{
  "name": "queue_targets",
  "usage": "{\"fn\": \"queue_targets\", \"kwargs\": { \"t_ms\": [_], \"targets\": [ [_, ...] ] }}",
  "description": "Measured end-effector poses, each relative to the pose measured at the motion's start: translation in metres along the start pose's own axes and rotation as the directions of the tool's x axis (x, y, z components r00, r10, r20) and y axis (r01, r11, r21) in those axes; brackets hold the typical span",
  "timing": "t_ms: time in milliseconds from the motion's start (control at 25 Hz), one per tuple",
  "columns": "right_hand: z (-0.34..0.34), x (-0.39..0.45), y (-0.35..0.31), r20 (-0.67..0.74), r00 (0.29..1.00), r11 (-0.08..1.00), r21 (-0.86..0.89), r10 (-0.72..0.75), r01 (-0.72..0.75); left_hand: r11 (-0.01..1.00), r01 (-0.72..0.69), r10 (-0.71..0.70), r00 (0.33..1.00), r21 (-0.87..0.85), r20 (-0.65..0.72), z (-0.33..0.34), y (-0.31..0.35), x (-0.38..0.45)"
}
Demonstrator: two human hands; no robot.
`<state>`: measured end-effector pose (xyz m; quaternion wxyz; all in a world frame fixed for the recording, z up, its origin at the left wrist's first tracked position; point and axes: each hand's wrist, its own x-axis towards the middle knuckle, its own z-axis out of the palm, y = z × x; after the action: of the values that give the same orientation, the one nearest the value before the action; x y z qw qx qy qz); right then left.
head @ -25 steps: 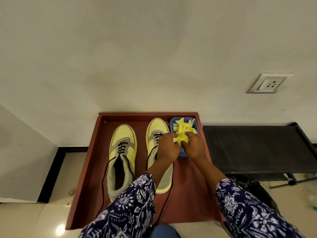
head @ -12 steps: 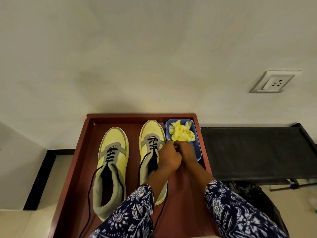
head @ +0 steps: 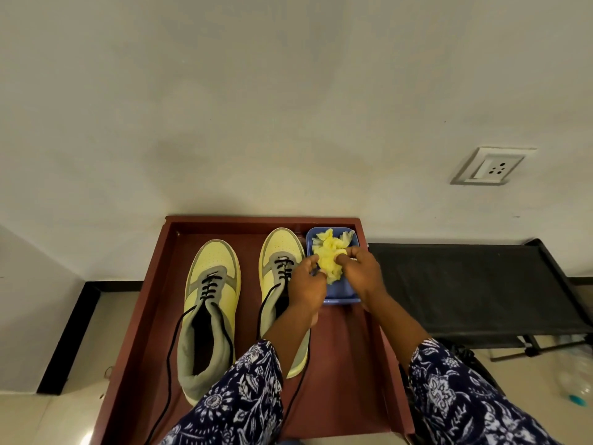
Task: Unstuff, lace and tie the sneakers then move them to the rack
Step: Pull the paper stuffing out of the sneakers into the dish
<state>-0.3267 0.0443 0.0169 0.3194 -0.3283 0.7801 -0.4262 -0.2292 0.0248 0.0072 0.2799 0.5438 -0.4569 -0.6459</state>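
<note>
Unstuffing step closing out: left hand [head: 306,285] and right hand [head: 361,273] are both pinching the paper wad [head: 330,263] over the bin [head: 340,295], right of the sneakers [head: 282,284]. Next: release the wad and take up the loose laces [head: 170,358].

Both forearms are stretched toward 12 o'clock from patterned sleeves [head: 244,399], converging as they go. The left hand [head: 306,285] is held knuckles-up at 11 o'clock of the right hand [head: 361,274]. Fingers of both hands are curled and pinched on a yellow wad [head: 330,263] between them.
</note>
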Motion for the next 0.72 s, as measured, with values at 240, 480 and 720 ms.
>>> {"fn": "queue_targets", "kwargs": {
  "t_ms": [240, 480, 720],
  "targets": [
    [0.019, -0.03, -0.025, 0.132, 0.991, 0.989, 0.147, 0.014, -0.033, 0.972, -0.017, -0.004, 0.996, -0.235, -0.087, -0.028, 0.01, -0.016],
    [0.053, -0.069, -0.044, 0.301, 0.953, 0.955, 0.294, -0.047, -0.046, 0.952, -0.043, -0.011, 0.985, -0.302, -0.175, -0.085, 0.007, -0.037],
    [0.093, -0.109, -0.051, 0.395, 0.917, 0.932, 0.348, -0.044, -0.105, 0.966, -0.068, 0.024, 0.984, -0.248, -0.176, -0.147, -0.004, -0.065]
  ]
}}
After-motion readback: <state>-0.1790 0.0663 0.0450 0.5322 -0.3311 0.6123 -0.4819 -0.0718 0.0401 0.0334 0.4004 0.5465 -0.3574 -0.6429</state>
